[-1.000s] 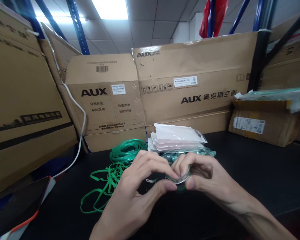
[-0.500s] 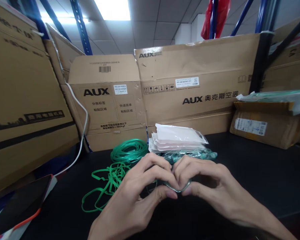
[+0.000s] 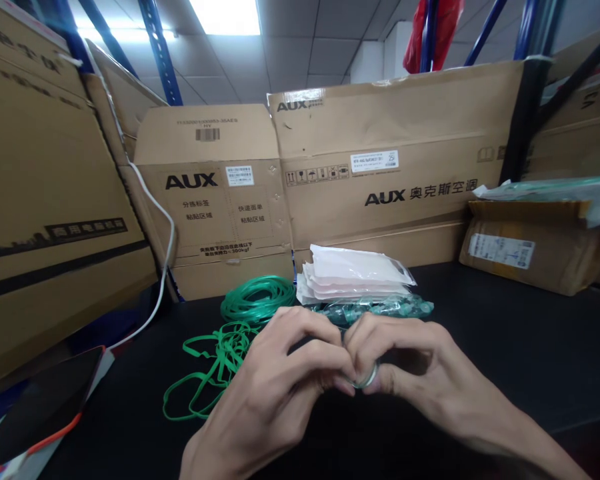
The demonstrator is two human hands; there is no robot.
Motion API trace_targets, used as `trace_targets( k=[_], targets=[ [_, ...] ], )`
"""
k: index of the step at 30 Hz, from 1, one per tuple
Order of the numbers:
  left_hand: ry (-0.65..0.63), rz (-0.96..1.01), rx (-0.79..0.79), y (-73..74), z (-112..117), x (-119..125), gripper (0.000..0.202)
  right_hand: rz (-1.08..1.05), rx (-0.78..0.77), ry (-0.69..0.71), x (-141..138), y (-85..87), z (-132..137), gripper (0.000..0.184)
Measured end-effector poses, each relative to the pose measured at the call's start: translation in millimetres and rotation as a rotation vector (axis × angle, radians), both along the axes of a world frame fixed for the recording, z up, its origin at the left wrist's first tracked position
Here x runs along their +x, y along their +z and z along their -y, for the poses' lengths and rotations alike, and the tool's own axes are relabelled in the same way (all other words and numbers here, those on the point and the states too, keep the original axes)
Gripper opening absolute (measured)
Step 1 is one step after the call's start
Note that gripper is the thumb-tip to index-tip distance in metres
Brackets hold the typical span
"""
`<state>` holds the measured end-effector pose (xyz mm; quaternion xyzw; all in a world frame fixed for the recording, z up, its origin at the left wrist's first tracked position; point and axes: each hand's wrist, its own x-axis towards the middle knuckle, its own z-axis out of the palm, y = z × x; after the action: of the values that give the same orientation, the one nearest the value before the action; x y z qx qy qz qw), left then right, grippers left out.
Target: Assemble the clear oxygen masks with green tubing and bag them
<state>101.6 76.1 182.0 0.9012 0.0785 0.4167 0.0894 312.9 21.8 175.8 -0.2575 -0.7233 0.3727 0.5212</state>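
Observation:
My left hand (image 3: 275, 400) and my right hand (image 3: 420, 373) meet over the black table (image 3: 505, 347), fingertips pinched together on a small clear round piece (image 3: 363, 381) held between them. Most of that piece is hidden by my fingers. Just behind my hands lies a clear bag of green parts (image 3: 380, 308), and behind it a stack of white plastic pouches (image 3: 353, 275). Loose green straps (image 3: 210, 373) and a green coil (image 3: 257, 299) lie to the left of my left hand.
Large AUX cardboard boxes (image 3: 380, 153) wall in the back and left of the table. A smaller taped box (image 3: 525, 250) sits at the right. A phone with an orange edge (image 3: 40, 413) lies at the front left. A white cable (image 3: 167, 247) hangs down the boxes.
My fingers have drawn closer together around the clear round piece, covering more of it. The hands stay in the same place over the table.

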Motion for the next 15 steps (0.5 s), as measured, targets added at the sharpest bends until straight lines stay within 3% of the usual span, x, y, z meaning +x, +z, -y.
trace_targets(
  k=[9,15],
  targets=[
    [0.013,-0.049,0.031,1.2,3.7,1.4,0.028,-0.002,-0.124,0.045,1.3,2.4,-2.5,0.018],
    [-0.009,-0.041,-0.148,3.3,5.4,3.0,0.019,0.076,-0.1,0.004,6.5,4.6,0.1,0.011]
  ],
)
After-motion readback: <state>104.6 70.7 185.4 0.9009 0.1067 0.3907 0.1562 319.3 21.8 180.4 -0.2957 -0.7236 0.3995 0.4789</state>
